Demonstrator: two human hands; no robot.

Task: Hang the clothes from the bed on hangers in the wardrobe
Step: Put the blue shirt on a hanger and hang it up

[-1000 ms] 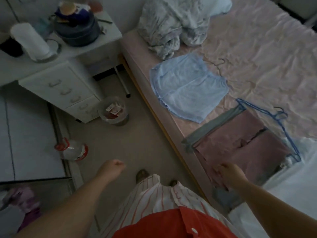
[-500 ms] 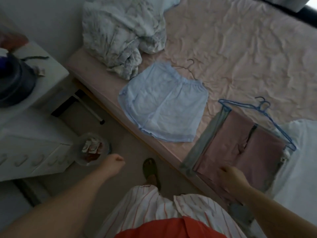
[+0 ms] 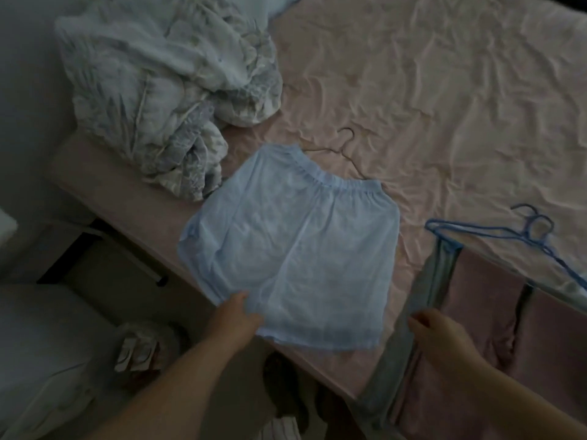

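The left hand (image 3: pixel 236 314) lies on the lower left hem of the light blue shorts (image 3: pixel 292 249), its fingers hidden at the cloth, so whether they pinch it cannot be told. The right hand (image 3: pixel 443 331) hovers with fingers loosely curled, apart from the shorts, over the grey edge of the pink garment (image 3: pixel 495 312). Both garments lie flat near the edge of the bed (image 3: pixel 444 90), a thin wire hanger (image 3: pixel 344 147) just above the shorts, blue hangers (image 3: pixel 524 233) at the pink garment's top, and a crumpled blanket (image 3: pixel 165 90) further off.
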